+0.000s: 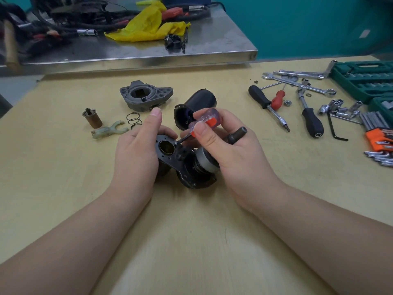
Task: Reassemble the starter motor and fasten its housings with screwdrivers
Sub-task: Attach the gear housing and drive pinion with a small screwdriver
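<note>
A dark starter motor housing [187, 165] with a round brass-lined opening lies on the table at centre. My left hand [138, 150] grips its left side. My right hand [223, 141] pinches a small screwdriver [204, 120] with a clear and orange handle; its tip touches the housing's top face. A dark shaft [237, 134] sticks out beside my right hand. Behind lie a black cylindrical motor case [195, 107], a grey end housing [146, 95], a spring [134, 120], a pale fork lever [108, 129] and a brown plunger [92, 119].
Screwdrivers [265, 101], wrenches [297, 79], sockets [340, 107], hex keys [378, 133] and a green socket case [365, 77] fill the right side. A steel bench [212, 39] at the back carries cables, a yellow rag [148, 24] and small parts.
</note>
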A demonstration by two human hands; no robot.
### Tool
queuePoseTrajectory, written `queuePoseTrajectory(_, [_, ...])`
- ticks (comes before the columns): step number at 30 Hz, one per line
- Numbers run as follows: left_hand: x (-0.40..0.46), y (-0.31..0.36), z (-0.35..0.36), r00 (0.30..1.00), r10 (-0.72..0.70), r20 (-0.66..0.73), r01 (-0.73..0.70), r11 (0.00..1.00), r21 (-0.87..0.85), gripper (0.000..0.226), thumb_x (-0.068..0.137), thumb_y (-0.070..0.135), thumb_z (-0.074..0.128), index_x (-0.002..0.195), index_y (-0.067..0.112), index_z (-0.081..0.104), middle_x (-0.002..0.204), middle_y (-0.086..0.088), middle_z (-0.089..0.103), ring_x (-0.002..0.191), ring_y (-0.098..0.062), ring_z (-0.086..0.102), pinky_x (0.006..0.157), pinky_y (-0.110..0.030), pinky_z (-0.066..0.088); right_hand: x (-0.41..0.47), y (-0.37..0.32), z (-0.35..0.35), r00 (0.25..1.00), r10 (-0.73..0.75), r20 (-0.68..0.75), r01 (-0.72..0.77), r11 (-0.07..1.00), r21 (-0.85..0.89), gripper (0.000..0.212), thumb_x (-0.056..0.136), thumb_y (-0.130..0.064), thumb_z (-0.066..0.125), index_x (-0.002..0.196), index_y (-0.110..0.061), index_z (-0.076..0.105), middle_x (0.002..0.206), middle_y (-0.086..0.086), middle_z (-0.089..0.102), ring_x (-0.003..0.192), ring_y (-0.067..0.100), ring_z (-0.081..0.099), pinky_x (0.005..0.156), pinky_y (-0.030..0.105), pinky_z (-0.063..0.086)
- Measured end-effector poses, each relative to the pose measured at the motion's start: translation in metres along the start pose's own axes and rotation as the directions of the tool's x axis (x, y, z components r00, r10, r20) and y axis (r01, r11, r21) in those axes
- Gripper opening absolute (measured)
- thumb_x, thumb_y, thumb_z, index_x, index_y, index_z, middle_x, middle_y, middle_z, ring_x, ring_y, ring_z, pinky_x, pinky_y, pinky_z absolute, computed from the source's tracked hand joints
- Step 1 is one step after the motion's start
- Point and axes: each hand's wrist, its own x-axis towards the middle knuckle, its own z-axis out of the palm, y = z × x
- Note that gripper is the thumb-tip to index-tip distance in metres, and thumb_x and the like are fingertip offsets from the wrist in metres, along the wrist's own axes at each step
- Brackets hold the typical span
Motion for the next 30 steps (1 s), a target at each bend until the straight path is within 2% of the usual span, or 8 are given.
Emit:
queuePoseTrajectory(6, [0.0005, -0.0016, -0.0027, 1.0, 0.01, 0.003, -0.01, 1.0, -0.013, 0.056, 0.104, 0.054, 0.057, 0.067, 0.017, 0.078, 0.068, -0.008, 0.076, 0.055, -0.015, 0.07, 0.045, -0.019, 0.05, 0.0017, 0.0022, -0.0004, 0.998, 0.026, 0.048, -0.026, 1.0, 0.003, 0.021, 0.101, -0.036, 0.068, 0.118, -0.023, 0.071, 0.111, 0.014, 0.078, 0.112, 0.038, 0.073, 0.106, 0.065, 0.052])
queuePoseTrajectory(9, [0.0026, -0.0032, -0.0043, 1.0, 0.014, -0.013, -0.013, 1.0, 0.023, 0.059, 0.1, 0.061, 0.056, 0.071, 0.014, 0.078, 0.07, -0.01, 0.075, 0.056, -0.014, 0.069, 0.046, -0.019, 0.05, 0.0039, 0.0027, -0.001, 0.999, 0.017, 0.037, -0.016, 0.999, -0.041, 0.02, 0.099, -0.039, 0.07, 0.114, -0.027, 0.072, 0.106, 0.011, 0.078, 0.107, 0.035, 0.075, 0.102, 0.064, 0.056])
queuePoseTrajectory(12, [0.0029, -0.005, -0.0041, 0.999, 0.02, -0.025, -0.019, 0.999, 0.034, 0.06, 0.101, 0.059, 0.055, 0.074, 0.01, 0.078, 0.069, -0.01, 0.075, 0.056, -0.012, 0.069, 0.046, -0.018, 0.05, 0.0045, 0.0037, -0.0002, 1.0, -0.026, 0.012, 0.027, 0.994, -0.103, 0.016, 0.098, -0.04, 0.071, 0.11, -0.03, 0.072, 0.102, 0.007, 0.078, 0.102, 0.031, 0.075, 0.097, 0.059, 0.059])
queuePoseTrajectory(19, [0.0044, -0.0058, -0.0035, 0.999, 0.018, -0.031, -0.017, 1.0, 0.017, 0.063, 0.102, 0.058, 0.052, 0.074, 0.009, 0.078, 0.069, -0.011, 0.075, 0.056, -0.013, 0.069, 0.047, -0.02, 0.05, 0.0054, 0.0059, -0.0005, 1.0, -0.024, -0.015, 0.022, 0.992, -0.127, 0.015, 0.099, -0.039, 0.07, 0.11, -0.03, 0.073, 0.099, 0.003, 0.079, 0.101, 0.028, 0.076, 0.097, 0.058, 0.06])
queuePoseTrajectory(22, [0.0054, -0.0066, -0.0045, 1.0, 0.008, -0.026, -0.007, 0.999, 0.045, 0.064, 0.1, 0.063, 0.049, 0.073, 0.013, 0.079, 0.071, -0.011, 0.075, 0.06, -0.017, 0.069, 0.052, -0.026, 0.053, 0.0053, 0.0064, -0.001, 0.999, 0.0, -0.035, -0.003, 0.994, -0.111, 0.016, 0.098, -0.042, 0.07, 0.109, -0.03, 0.073, 0.099, 0.003, 0.079, 0.101, 0.026, 0.076, 0.098, 0.06, 0.059])
queuePoseTrajectory(25, [0.0056, -0.0075, -0.0041, 1.0, 0.009, -0.028, -0.007, 0.999, 0.045, 0.065, 0.099, 0.064, 0.048, 0.072, 0.014, 0.079, 0.069, -0.01, 0.074, 0.059, -0.015, 0.068, 0.051, -0.024, 0.051, 0.0048, 0.0074, -0.001, 0.998, 0.033, -0.057, -0.037, 0.997, -0.07, 0.018, 0.096, -0.045, 0.071, 0.107, -0.031, 0.074, 0.099, 0.004, 0.08, 0.101, 0.028, 0.077, 0.099, 0.062, 0.058])
queuePoseTrajectory(30, [0.0066, -0.0078, -0.0037, 0.998, 0.01, -0.061, -0.007, 0.999, 0.046, 0.066, 0.098, 0.065, 0.048, 0.072, 0.014, 0.08, 0.067, -0.009, 0.074, 0.054, -0.014, 0.065, 0.047, -0.019, 0.048, 0.0045, 0.0101, 0.0001, 0.988, 0.122, -0.093, -0.111, 0.988, 0.111, 0.013, 0.095, -0.042, 0.073, 0.096, -0.029, 0.077, 0.102, 0.016, 0.079, 0.105, 0.047, 0.072, 0.098, 0.072, 0.054])
